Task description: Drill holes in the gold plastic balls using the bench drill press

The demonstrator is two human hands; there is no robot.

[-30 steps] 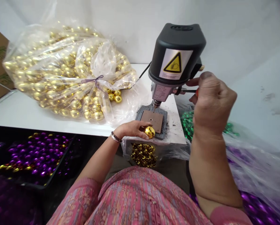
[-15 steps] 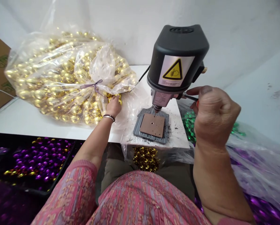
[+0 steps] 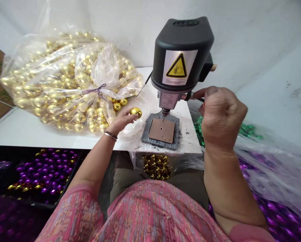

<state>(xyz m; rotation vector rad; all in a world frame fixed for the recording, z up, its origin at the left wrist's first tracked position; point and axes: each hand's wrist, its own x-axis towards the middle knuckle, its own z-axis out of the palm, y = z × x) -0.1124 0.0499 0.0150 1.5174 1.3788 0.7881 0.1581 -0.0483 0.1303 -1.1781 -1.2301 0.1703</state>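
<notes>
- Head view, looking down on your hands: your left hand (image 3: 121,121) is raised with the fingers curved upward in a narrow hold, and a gold bauble (image 3: 135,112) sits at the fingertips.
- That bauble is in the air, just left of the chuck (image 3: 165,111) of a bench drill press (image 3: 180,57), above the white table (image 3: 130,145) and not touching the drill.
- Your right hand (image 3: 222,119) is closed in a tight fist on the dark feed lever (image 3: 190,97), which runs out from the drill head to the right of your left-hand hold.
- Just right of and below the bauble, a brown pad (image 3: 162,130) with a centre hole lies on the drill's grey base plate (image 3: 146,134), with dark debris (image 3: 182,141) scattered beside it.
- Left of your left-hand hold is a clear plastic bag (image 3: 65,80) full of gold baubles, tied with a purple ribbon (image 3: 97,89); a few loose gold baubles (image 3: 120,104) lie by its neck, just behind your fingers.
- Below your hold, past the table edge, is a heap of gold pieces (image 3: 157,167); too small to tell exactly what they are.
- Further left and below, a dark tray (image 3: 65,174) holds purple baubles (image 3: 44,171); green baubles (image 3: 198,132) lie beyond your right hand.
</notes>
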